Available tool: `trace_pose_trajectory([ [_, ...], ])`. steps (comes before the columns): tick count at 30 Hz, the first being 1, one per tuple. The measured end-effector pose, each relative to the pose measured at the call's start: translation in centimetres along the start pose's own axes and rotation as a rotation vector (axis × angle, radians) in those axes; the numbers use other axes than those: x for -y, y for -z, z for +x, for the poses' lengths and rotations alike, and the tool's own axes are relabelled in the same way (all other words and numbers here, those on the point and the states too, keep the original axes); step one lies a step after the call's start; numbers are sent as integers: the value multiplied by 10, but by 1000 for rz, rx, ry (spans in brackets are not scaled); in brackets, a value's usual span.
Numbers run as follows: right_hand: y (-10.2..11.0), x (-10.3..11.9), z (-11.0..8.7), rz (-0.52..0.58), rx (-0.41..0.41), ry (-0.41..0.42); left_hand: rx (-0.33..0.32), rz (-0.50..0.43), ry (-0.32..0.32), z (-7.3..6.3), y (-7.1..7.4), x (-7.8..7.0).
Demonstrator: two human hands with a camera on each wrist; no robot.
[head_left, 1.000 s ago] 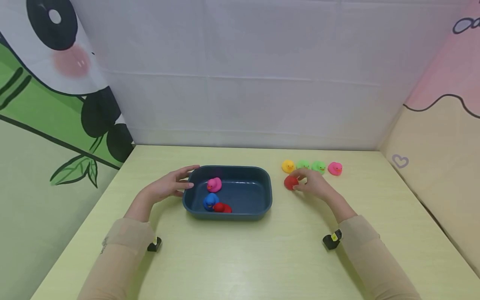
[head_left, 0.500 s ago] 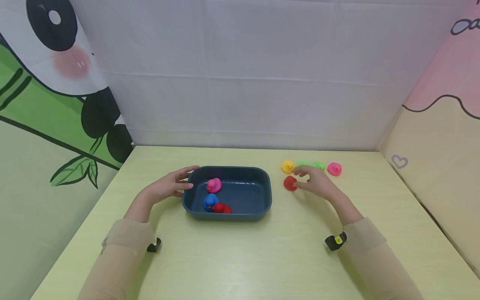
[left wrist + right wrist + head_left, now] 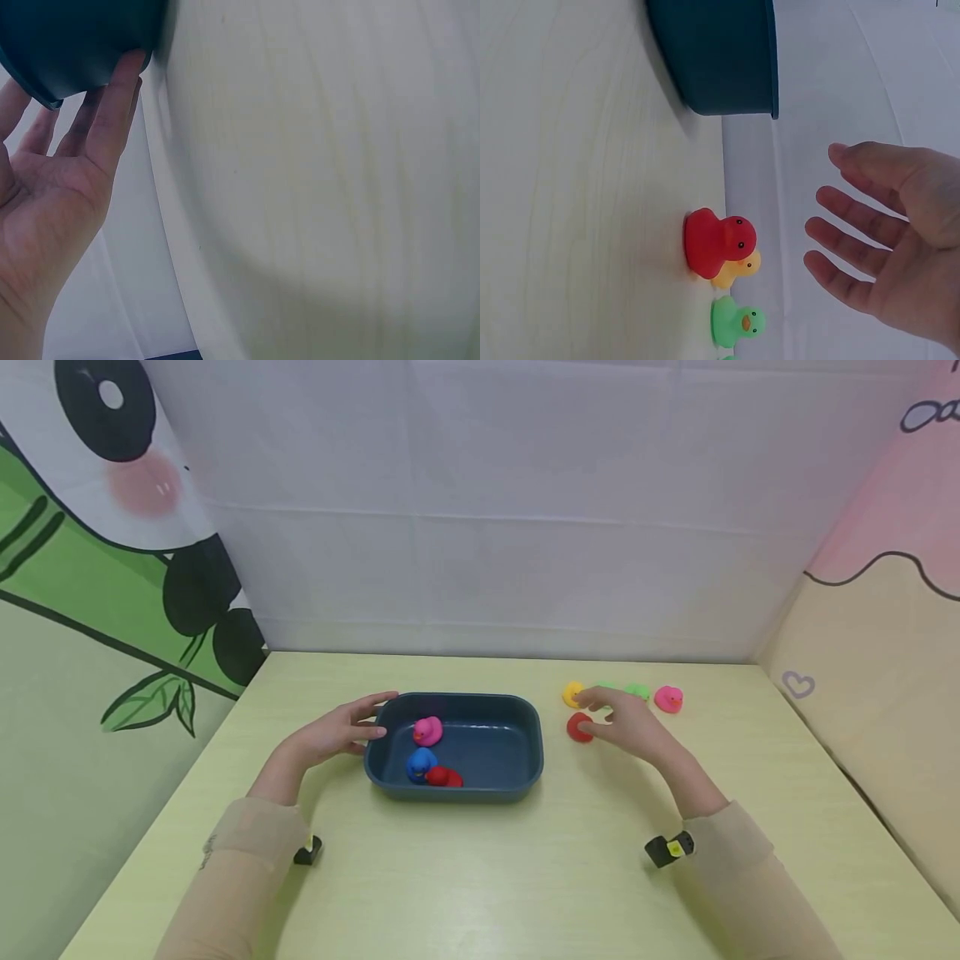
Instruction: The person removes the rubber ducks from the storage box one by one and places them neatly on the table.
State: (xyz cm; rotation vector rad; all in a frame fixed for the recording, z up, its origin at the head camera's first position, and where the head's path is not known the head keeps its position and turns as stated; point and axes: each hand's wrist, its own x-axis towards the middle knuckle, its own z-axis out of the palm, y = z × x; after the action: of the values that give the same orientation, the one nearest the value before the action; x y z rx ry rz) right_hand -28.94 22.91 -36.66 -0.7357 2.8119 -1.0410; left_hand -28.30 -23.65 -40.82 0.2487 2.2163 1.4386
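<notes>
A dark blue-green rectangular bin (image 3: 495, 756) stands left of centre with a pink rubber duck (image 3: 428, 731), a blue duck (image 3: 420, 764) and a red duck (image 3: 447, 776) inside. My left hand (image 3: 67, 180) rests against the bin's left end, fingers extended along its outer wall. Another red duck (image 3: 709, 244) sits upright on the table to the right of the bin. Over it hovers my right hand (image 3: 907, 232), fingers spread and slightly bent, with a gap to the duck in the right wrist view.
Behind the right hand, a row holds a yellow duck (image 3: 573, 694), two green ducks (image 3: 736, 322), partly covered by the hand in the head view, and a pink duck (image 3: 669, 699). A white cloth wall (image 3: 487, 585) borders the table's back edge.
The right hand's fingers have come away from the red duck and risen, moving slightly so that they now overlap the yellow duck in the head view. Left hand and bin stay put.
</notes>
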Motion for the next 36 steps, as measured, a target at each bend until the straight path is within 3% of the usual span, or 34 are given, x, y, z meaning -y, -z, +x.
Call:
trace_pose_trajectory([
  [19, -8, 26, 12, 93, -106, 128, -15, -18, 1, 8, -3, -4],
  [30, -34, 42, 22, 156, -171, 206, -39, 6, 11, 11, -6, -8],
  [36, -59, 63, 12, 224, -196, 242, -16, 16, -4, 3, -3, -3],
])
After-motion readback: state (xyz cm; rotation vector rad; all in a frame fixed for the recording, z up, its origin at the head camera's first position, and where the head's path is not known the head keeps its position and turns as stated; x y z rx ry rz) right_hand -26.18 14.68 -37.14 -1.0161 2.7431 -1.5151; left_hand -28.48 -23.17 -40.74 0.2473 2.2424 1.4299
